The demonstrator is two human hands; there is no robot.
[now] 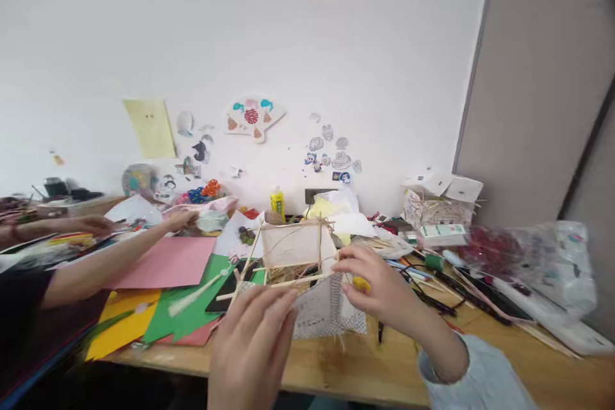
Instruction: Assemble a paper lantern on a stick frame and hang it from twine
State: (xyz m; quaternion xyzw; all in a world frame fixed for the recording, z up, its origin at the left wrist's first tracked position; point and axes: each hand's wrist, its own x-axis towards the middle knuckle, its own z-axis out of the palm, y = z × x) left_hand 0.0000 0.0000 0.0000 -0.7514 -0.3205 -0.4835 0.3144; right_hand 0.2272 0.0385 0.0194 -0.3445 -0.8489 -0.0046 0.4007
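Note:
A small box-shaped model house (307,304) of thin wooden sticks stands on the near part of the table, its top open. White paper and netting cover its front. My left hand (257,339) is closed on the near left top edge, its fingers together and the thumb hidden. At the right top corner, the thumb and fingers of my right hand (375,282) close round the frame; what lies exactly between the fingertips is hard to see. A paper panel (291,245) rises at the back of the frame, with loose strands along it.
Coloured paper (168,262) and a tasselled cord (196,295) lie to the left, where another person's arms (120,256) reach across. Behind stands a yellow bottle (277,203). On the right are a paper-and-stick model (435,205), pens, a phone (494,295) and plastic bags (552,262).

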